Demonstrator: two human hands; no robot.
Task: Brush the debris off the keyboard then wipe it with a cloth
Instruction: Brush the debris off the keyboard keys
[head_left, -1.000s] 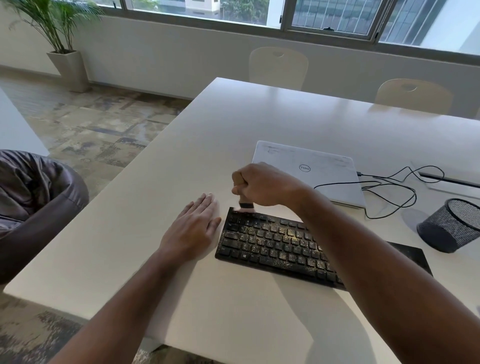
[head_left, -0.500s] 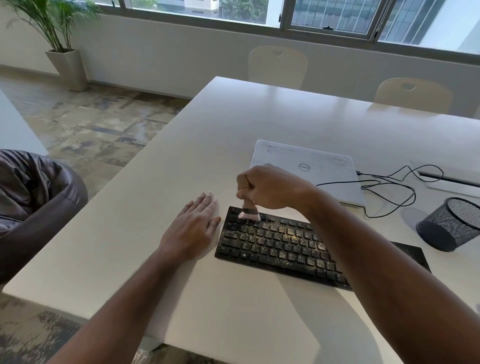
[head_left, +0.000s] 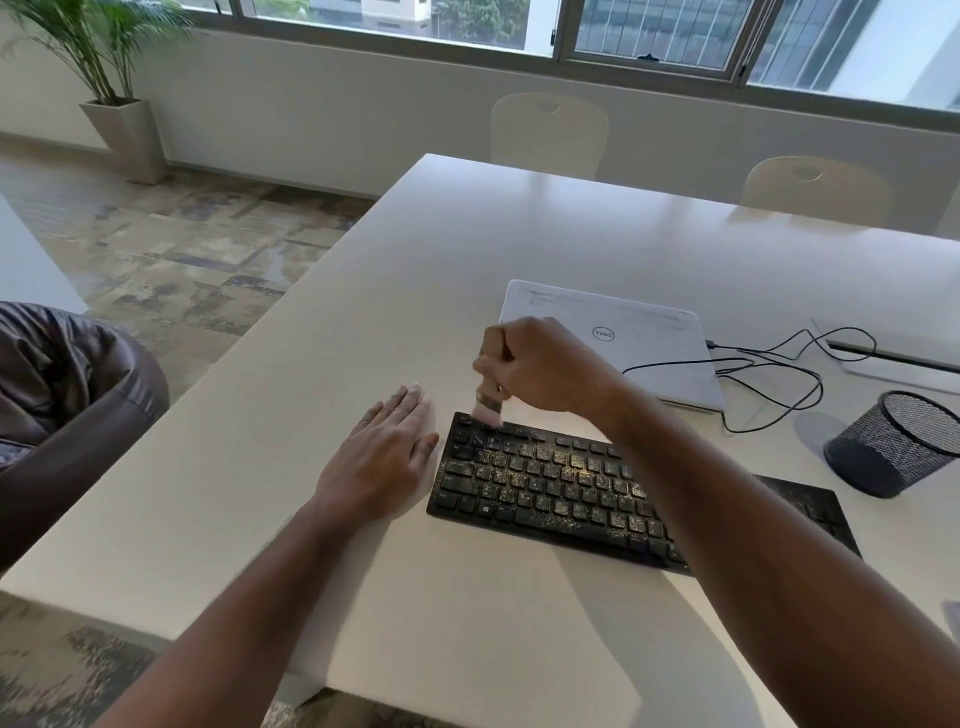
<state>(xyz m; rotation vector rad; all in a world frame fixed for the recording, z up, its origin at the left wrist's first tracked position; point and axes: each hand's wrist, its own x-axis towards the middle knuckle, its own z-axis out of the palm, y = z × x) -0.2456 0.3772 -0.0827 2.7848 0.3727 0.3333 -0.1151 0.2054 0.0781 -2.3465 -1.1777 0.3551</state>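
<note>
A smooth, matte white table (head_left: 363, 322) with squared edges fills most of the view, set before a long low wall under a band of windows. The floor to the left is laid in mottled grey and tan tiles, and a palm in a tapered pale planter (head_left: 124, 137) stands in the far left corner. 2 cream moulded chairs (head_left: 549, 132) with round cut-outs in their backs are drawn up at the far side of the table. A wrinkled, shiny brown beanbag (head_left: 67, 384) sits at the left edge.

A flat black keyboard (head_left: 550, 488) lies on the table near the front edge, angled so that its right end runs toward the viewer. Its low square keys are thickly speckled with pale, gritty debris, densest across the middle rows; the top-left corner looks darker and cleaner.

The right hand (head_left: 540, 366) is curled in a fist round the handle of a small brush (head_left: 488, 402), whose pale bristles are blurred and touch the keyboard's top-left keys. The left hand (head_left: 384, 457) lies flat on the table, fingers straight and together, just beside the keyboard's left end and gripping nothing.

A closed white laptop (head_left: 623, 338) with rounded corners lies beyond the keyboard. A thin black cable (head_left: 769, 374) loops loosely to its right. A black wire-mesh cup (head_left: 888, 441) is tipped on its side near the right edge.
</note>
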